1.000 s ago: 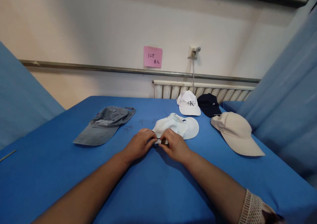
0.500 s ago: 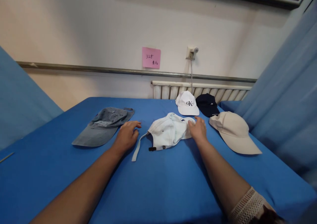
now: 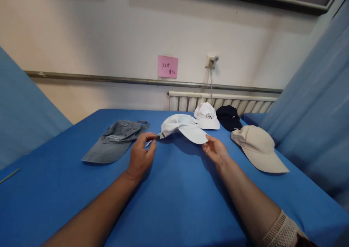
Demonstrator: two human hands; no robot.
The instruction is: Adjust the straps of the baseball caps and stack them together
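A pale, whitish baseball cap (image 3: 177, 124) is held up off the blue-covered table between my two hands. My left hand (image 3: 142, 153) pinches its back strap on the left. With thumb and fingers, my right hand (image 3: 217, 150) grips the tip of the brim, which points to the right. Just left of my left hand lies a grey-blue cap (image 3: 116, 141) with its brim toward the front left. To the right of my right hand sits a beige cap (image 3: 259, 145), brim toward the front right.
Behind, a white cap with black letters (image 3: 206, 115) stands beside a navy cap (image 3: 228, 116). A thin stick (image 3: 9, 175) lies at the left. A radiator (image 3: 188, 102) and a metal rail (image 3: 122, 80) run along the wall. Blue curtains (image 3: 308, 130) hang at both sides.
Both hands have closed on the pale cap, the left on its strap, the right on its brim. The cap has been lifted and turned, its brim now swung toward the front right.
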